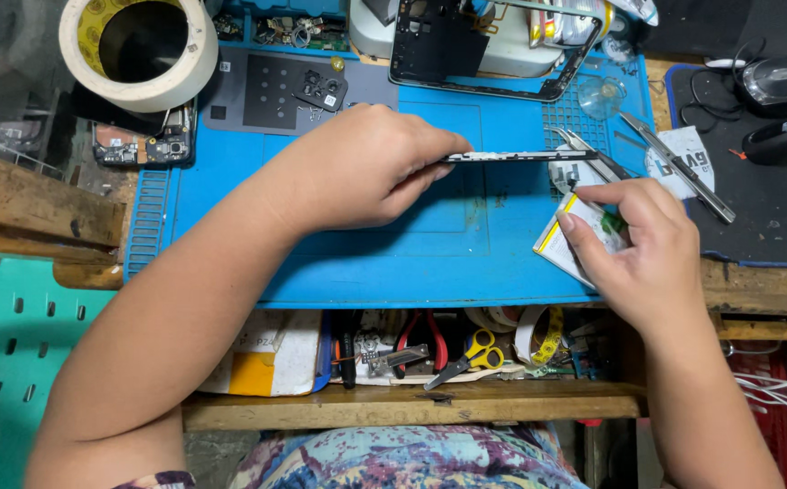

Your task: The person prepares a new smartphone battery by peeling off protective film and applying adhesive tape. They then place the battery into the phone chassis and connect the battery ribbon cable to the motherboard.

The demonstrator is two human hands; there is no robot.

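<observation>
My left hand (357, 167) grips a thin flat phone part (516, 157), seen edge-on and held level above the blue work mat (366, 263). My right hand (643, 244) rests at the mat's right edge and pinches a flat white and yellow battery-like pack (570, 240) between thumb and fingers. Metal tweezers (593, 154) lie just beyond that pack, under the tip of the held part.
A tape roll (140, 41) stands at the back left, a black phone frame (493, 45) at the back middle. A dark back cover (276, 91) lies on the mat. Metal tools (683, 167) and a mouse (778, 81) sit right. Scissors (466, 355) and pliers (421, 340) lie on the shelf below.
</observation>
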